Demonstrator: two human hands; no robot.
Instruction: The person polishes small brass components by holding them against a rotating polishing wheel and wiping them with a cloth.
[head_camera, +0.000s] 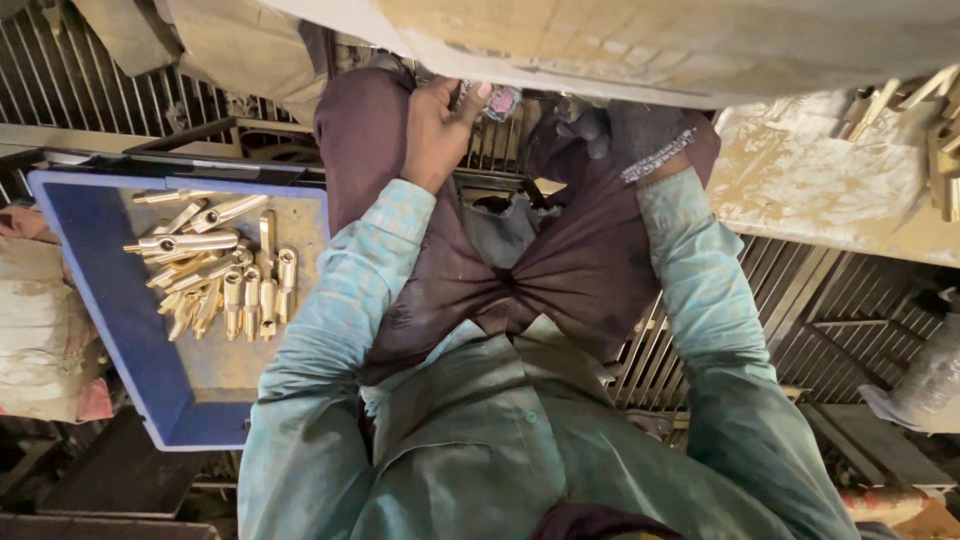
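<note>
I look down my own body, with teal sleeves and dark maroon trousers. My bare left hand (438, 128) reaches forward between my knees, just under the edge of a dusty workbench (640, 50). Its fingers pinch a small pink and blue object (498, 100). My right hand (612, 132) wears a dark knit glove with a speckled cuff. It is curled under the same bench edge, and what it holds is hidden. To my left a blue tray (105, 300) carries several brass tubular parts (215, 275).
A metal floor grating (800, 310) runs under my legs and out to the right. More brass pieces (940, 130) lie on a dusty surface at the upper right. Worn sacks (40, 340) sit at the far left, beside the tray.
</note>
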